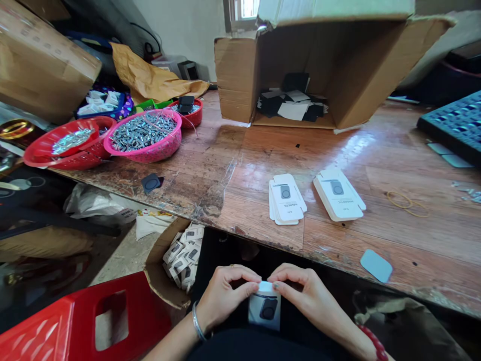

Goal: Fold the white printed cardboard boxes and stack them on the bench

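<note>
Worn brown bench (263, 150), scuffed along its front edge. On the near side of that edge, the left hand (231, 288) pinches one top corner of a small white box (255, 316), the right hand (302, 288) the other. Probably thin card: light, springy, easily creased, best held by its sides.

A pale, plain wall (191, 25) closes the far side, with the lower part of a small barred window (246, 9) near its middle, bright with daylight. In front stands a long worktable (263, 145) surfaced in brown wood-grain planking; its left part is scuffed and darkly stained, its near edge chipped. Glossy whitish glare streaks the tabletop toward the right. At near left is a red plastic stool (41, 326) with a cutout, beside a strip of grayish floor (120, 250). Shadow fills the space beneath the table.
</note>
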### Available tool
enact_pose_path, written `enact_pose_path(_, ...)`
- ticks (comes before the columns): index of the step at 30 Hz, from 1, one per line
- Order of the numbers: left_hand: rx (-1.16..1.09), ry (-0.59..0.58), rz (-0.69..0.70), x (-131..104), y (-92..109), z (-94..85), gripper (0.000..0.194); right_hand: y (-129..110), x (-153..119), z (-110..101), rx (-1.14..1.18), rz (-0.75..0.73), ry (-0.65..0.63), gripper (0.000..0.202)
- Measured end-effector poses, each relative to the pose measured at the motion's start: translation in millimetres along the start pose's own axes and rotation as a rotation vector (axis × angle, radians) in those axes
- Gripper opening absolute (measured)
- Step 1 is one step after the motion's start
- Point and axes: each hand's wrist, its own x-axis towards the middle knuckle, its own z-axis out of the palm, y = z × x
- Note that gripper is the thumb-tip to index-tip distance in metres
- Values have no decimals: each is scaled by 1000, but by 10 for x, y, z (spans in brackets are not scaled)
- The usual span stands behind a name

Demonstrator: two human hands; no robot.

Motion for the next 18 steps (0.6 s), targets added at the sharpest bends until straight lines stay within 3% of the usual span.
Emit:
enact_pose_path(8, 87, -2, -110, 62, 53, -2, 20, 26, -11, 46, -41, 18, 56, 14)
enact_pose_path(12, 46, -42, -50, 64, 27, -32, 17, 27, 1, 57, -53, -33, 79, 14)
enact_pose_path(18, -60, -58, 70, -47, -142, -36, 17, 86, -69, -3, -7, -144, -16, 18)
